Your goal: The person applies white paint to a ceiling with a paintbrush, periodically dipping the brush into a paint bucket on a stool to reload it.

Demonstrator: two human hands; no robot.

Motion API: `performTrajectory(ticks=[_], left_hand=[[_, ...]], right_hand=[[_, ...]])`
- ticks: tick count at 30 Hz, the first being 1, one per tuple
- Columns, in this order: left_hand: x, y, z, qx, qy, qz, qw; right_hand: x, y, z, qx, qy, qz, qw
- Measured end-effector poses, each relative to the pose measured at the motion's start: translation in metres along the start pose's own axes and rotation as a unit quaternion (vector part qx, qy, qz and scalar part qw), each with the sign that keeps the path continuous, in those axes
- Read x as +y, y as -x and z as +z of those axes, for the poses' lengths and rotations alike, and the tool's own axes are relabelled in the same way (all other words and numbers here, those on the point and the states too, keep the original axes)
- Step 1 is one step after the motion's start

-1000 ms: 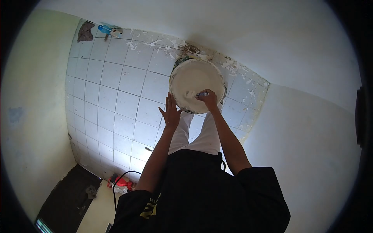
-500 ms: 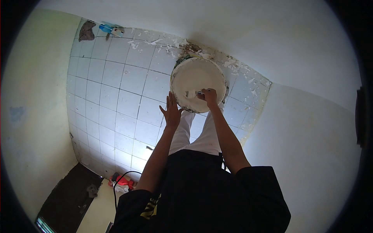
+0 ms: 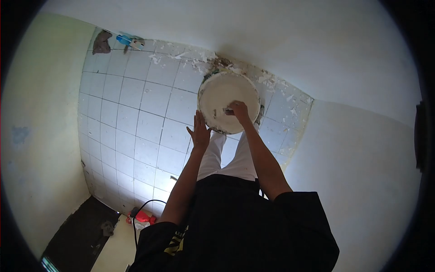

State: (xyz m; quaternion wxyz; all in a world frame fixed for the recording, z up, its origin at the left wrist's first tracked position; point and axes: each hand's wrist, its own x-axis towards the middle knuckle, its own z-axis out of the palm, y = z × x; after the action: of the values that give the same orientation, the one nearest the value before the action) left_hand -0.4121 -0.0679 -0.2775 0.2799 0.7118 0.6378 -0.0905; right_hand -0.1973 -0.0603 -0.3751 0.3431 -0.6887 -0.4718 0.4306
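A round tub [image 3: 229, 90] with a pale, off-white inside stands on the tiled floor in front of my legs. Over its lower right part, my right hand [image 3: 238, 110] is closed round a small tool [image 3: 228, 110], mostly hidden by the fingers. A small dark mark shows on the pale surface left of the tool. Beside the tub's lower left rim is my left hand [image 3: 199, 132], with its fingers spread and nothing in it; the fingertips are at the rim.
Paint flakes [image 3: 181, 55] lie along the wall's foot. A brown cloth [image 3: 102, 42] and a blue item [image 3: 123, 39] are at the upper left. Red and white cloths [image 3: 144, 217] and a black cable [image 3: 136, 223] are at the lower left.
My right hand has moved slightly left with the tool, which is now more covered by the fingers. The view has shifted a little, so the tub appears slightly lower.
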Motion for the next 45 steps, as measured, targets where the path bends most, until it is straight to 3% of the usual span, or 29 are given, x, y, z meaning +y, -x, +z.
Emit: performTrajectory(ticks=[1,2,3,4,5,6,8,11,12,14,17,18,20,22,25,32,37,39,40,42,45], left_hand=[[-0.003,-0.001,0.001,0.024,0.030,0.003,0.999],[-0.008,-0.005,0.001,0.034,0.031,0.006,0.999],[-0.011,-0.009,0.000,0.036,0.103,-0.020,0.994],[-0.009,-0.013,-0.008,0.036,0.174,-0.042,0.983],[-0.004,-0.017,-0.016,0.116,0.217,-0.041,0.968],[0.000,-0.021,-0.023,0.123,0.221,-0.027,0.967],[0.010,-0.035,-0.043,0.173,0.357,0.005,0.918],[0.034,-0.048,-0.072,0.216,0.456,0.067,0.861],[0.041,-0.056,-0.077,0.215,0.482,0.089,0.845],[0.067,-0.063,-0.097,0.210,0.492,0.106,0.838],[0.118,-0.059,-0.124,0.164,0.589,0.169,0.773],[0.140,-0.052,-0.133,0.122,0.636,0.151,0.747],[0.183,-0.045,-0.142,0.047,0.699,0.137,0.701],[0.233,-0.021,-0.162,-0.004,0.709,0.135,0.692],[0.293,0.002,-0.175,-0.059,0.726,0.194,0.657],[0.367,0.051,-0.222,-0.098,0.720,0.314,0.611],[0.393,0.051,-0.233,-0.075,0.732,0.332,0.590],[0.402,0.040,-0.231,-0.071,0.739,0.324,0.587],[0.407,0.036,-0.229,-0.066,0.738,0.321,0.589],[0.419,0.035,-0.224,-0.058,0.737,0.315,0.595],[0.442,0.029,-0.214,-0.063,0.739,0.322,0.588]], right_hand=[[0.012,0.003,-0.005,0.024,0.172,-0.168,0.970],[0.005,0.009,-0.011,0.029,0.173,-0.178,0.968],[-0.002,0.018,-0.018,0.053,-0.168,0.014,0.984],[-0.013,0.028,-0.025,0.065,-0.485,0.199,0.849],[-0.023,0.037,-0.033,0.097,-0.499,0.208,0.836],[-0.037,0.047,-0.044,0.130,-0.511,0.214,0.822],[-0.044,0.061,-0.060,0.178,-0.554,0.202,0.788],[-0.050,0.084,-0.093,0.159,-0.651,0.163,0.725],[-0.057,0.090,-0.104,0.134,-0.697,0.121,0.694],[-0.092,0.102,-0.132,0.195,-0.766,0.042,0.612],[-0.128,0.110,-0.189,0.212,-0.801,0.002,0.560],[-0.142,0.111,-0.210,0.210,-0.802,-0.023,0.559],[-0.174,0.117,-0.252,0.260,-0.773,-0.097,0.571],[-0.200,0.118,-0.296,0.262,-0.734,-0.173,0.602],[-0.254,0.120,-0.360,0.310,-0.659,-0.268,0.630],[-0.372,0.150,-0.485,0.449,-0.337,-0.434,0.704],[-0.389,0.151,-0.551,0.477,-0.244,-0.531,0.657],[-0.391,0.145,-0.567,0.599,0.055,-0.541,0.588],[-0.396,0.146,-0.567,0.596,0.052,-0.541,0.591],[-0.404,0.148,-0.567,0.623,0.229,-0.482,0.572],[-0.390,0.125,-0.579,0.608,0.280,-0.501,0.548]])
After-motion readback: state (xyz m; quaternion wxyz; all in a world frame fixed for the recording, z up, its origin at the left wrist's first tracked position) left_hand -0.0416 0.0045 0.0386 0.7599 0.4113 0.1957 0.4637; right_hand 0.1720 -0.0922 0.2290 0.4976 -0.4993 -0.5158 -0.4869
